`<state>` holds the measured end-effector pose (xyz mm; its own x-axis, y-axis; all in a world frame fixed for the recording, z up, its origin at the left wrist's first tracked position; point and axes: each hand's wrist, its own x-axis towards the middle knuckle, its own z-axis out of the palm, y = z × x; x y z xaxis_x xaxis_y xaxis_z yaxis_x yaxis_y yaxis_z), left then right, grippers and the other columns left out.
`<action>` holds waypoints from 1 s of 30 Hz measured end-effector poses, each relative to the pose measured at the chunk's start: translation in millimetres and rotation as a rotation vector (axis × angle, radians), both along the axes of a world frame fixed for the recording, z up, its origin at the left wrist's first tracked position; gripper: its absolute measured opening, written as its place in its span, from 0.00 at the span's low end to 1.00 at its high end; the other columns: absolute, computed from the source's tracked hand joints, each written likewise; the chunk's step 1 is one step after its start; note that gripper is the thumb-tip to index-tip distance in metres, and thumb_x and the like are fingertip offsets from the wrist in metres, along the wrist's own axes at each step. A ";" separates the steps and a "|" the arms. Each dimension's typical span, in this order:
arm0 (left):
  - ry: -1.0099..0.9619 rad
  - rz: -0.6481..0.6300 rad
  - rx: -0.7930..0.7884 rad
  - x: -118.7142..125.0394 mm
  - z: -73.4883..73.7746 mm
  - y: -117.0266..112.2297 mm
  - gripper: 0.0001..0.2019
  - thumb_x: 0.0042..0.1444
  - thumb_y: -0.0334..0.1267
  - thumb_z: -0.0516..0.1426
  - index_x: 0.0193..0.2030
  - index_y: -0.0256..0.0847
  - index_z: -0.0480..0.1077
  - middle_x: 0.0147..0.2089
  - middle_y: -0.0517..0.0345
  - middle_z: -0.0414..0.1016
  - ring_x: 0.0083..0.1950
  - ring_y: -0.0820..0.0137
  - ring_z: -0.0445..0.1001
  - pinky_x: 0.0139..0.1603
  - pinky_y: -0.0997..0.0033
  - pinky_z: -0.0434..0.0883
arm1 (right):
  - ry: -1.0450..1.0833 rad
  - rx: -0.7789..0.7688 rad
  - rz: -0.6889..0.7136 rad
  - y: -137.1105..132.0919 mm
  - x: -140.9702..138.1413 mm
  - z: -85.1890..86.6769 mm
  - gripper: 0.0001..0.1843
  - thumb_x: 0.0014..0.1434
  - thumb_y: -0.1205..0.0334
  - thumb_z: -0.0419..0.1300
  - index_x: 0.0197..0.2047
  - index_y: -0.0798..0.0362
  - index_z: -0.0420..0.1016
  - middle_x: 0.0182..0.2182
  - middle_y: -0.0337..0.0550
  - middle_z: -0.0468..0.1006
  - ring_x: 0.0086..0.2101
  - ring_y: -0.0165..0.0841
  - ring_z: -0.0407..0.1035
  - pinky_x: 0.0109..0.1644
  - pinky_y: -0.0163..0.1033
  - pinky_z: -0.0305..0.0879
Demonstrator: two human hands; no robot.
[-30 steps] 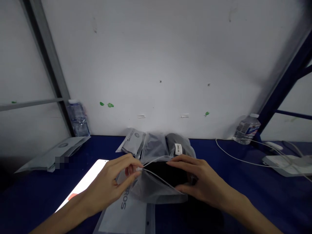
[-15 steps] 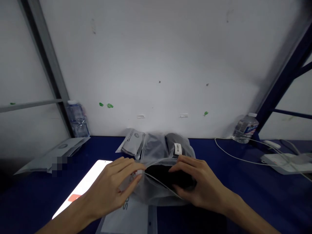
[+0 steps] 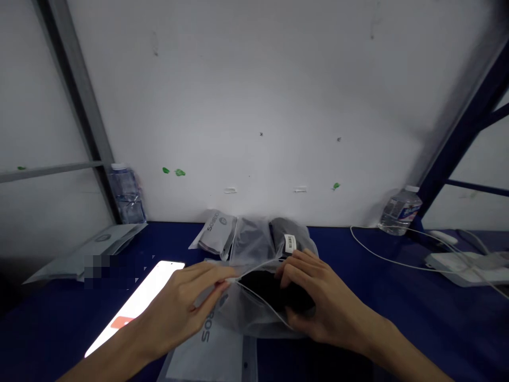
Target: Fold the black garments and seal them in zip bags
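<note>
A translucent zip bag [image 3: 254,317] lies in front of me with its mouth gaping toward the right. My left hand [image 3: 194,297] pinches the left end of the bag's zip edge between thumb and fingertips. Inside the mouth is a black, soft-looking item [image 3: 260,284]; its exact kind cannot be made out. My right hand [image 3: 314,297] reaches into the opening, with its fingers and thumb curled round the right part of that black item. Under the bag, a flat printed pouch [image 3: 207,355] lies on the blue table.
Behind the bag, several packed pouches [image 3: 252,239] lie against the wall. A lit phone [image 3: 139,297] is at left, beyond it flat printed bags [image 3: 107,241]. Water bottles [image 3: 127,193] stand at both back corners. A white cable [image 3: 382,258] runs to a power strip [image 3: 457,265] at right.
My right hand has shifted slightly left, its fingers more curled round the black item. My left hand keeps its pinch at the zip end, and the bag's mouth has changed shape a little.
</note>
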<state>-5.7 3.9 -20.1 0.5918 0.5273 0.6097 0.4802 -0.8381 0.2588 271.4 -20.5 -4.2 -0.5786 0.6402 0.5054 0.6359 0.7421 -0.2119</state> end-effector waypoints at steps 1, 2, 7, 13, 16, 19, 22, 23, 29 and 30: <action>0.013 -0.012 0.006 -0.6 0.4 -0.4 0.16 0.67 0.29 0.53 0.57 0.49 0.69 0.46 0.58 0.80 0.44 0.69 0.80 0.42 0.69 0.77 | 0.001 -0.005 0.003 -0.1 0.0 0.2 0.13 0.46 0.73 0.61 0.35 0.50 0.65 0.35 0.42 0.76 0.37 0.38 0.67 0.45 0.47 0.65; 0.029 -0.025 0.012 -1.1 0.8 -0.9 0.16 0.67 0.28 0.53 0.58 0.49 0.68 0.46 0.58 0.80 0.44 0.69 0.80 0.43 0.69 0.77 | 0.003 -0.007 0.007 -0.1 0.2 0.3 0.13 0.46 0.73 0.61 0.35 0.50 0.65 0.35 0.42 0.76 0.38 0.38 0.67 0.45 0.47 0.65; 0.022 0.002 -0.007 -0.5 0.8 -2.5 0.14 0.68 0.30 0.52 0.54 0.48 0.71 0.45 0.58 0.81 0.43 0.68 0.80 0.42 0.68 0.78 | 0.043 0.076 0.078 2.7 3.3 -3.7 0.11 0.48 0.73 0.59 0.34 0.49 0.66 0.38 0.43 0.79 0.36 0.37 0.69 0.42 0.46 0.66; -0.042 0.055 -0.030 1.0 2.8 -1.1 0.10 0.67 0.32 0.54 0.52 0.47 0.72 0.40 0.60 0.81 0.37 0.70 0.81 0.39 0.71 0.79 | 0.232 0.229 0.129 9.0 8.9 -14.7 0.13 0.51 0.74 0.61 0.37 0.48 0.66 0.44 0.42 0.81 0.36 0.35 0.69 0.40 0.44 0.68; -0.051 0.038 -0.031 -0.1 6.5 -1.7 0.09 0.66 0.32 0.55 0.50 0.46 0.73 0.39 0.61 0.81 0.37 0.71 0.81 0.39 0.73 0.78 | 0.389 0.236 0.083 9.2 8.8 -16.8 0.13 0.52 0.73 0.61 0.37 0.48 0.66 0.43 0.42 0.81 0.35 0.35 0.72 0.38 0.43 0.68; -0.097 0.015 -0.006 -1.8 8.6 -3.0 0.10 0.65 0.32 0.56 0.50 0.46 0.73 0.41 0.60 0.81 0.37 0.71 0.80 0.40 0.73 0.77 | 0.524 0.186 0.007 8.2 6.9 -16.8 0.12 0.51 0.72 0.62 0.36 0.48 0.67 0.41 0.41 0.82 0.36 0.36 0.75 0.38 0.42 0.70; -0.202 0.062 -0.044 -3.0 9.7 -4.0 0.13 0.64 0.35 0.58 0.55 0.47 0.70 0.37 0.61 0.80 0.36 0.70 0.79 0.40 0.72 0.77 | 0.599 0.144 -0.058 7.0 5.2 -16.1 0.10 0.51 0.71 0.63 0.34 0.48 0.68 0.39 0.40 0.83 0.34 0.36 0.77 0.37 0.41 0.71; -0.227 0.085 -0.066 -3.1 10.3 -4.3 0.15 0.63 0.37 0.59 0.57 0.48 0.69 0.37 0.61 0.80 0.36 0.70 0.79 0.40 0.70 0.77 | 0.618 0.139 -0.082 6.9 5.1 -15.8 0.10 0.51 0.70 0.63 0.34 0.49 0.68 0.38 0.40 0.83 0.34 0.36 0.77 0.36 0.40 0.71; -0.130 0.204 -0.194 -3.0 16.2 -3.8 0.17 0.60 0.47 0.61 0.54 0.48 0.72 0.48 0.54 0.80 0.46 0.61 0.78 0.46 0.58 0.78 | 0.747 0.038 -0.159 11.1 8.9 -15.8 0.09 0.53 0.64 0.66 0.31 0.50 0.68 0.36 0.44 0.82 0.35 0.37 0.77 0.34 0.40 0.70; -0.111 0.220 -0.228 -3.2 16.4 -2.5 0.16 0.61 0.48 0.60 0.53 0.48 0.73 0.50 0.54 0.80 0.48 0.60 0.78 0.48 0.56 0.78 | 0.769 0.005 -0.163 12.5 9.9 -15.8 0.09 0.54 0.63 0.66 0.31 0.50 0.68 0.35 0.44 0.82 0.35 0.37 0.76 0.34 0.41 0.70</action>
<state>-8.9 1.4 -3.7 0.3851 0.7653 0.5157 0.6017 -0.6319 0.4884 281.3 -8.0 -20.0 0.0362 0.6835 0.7290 0.4130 0.6541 -0.6338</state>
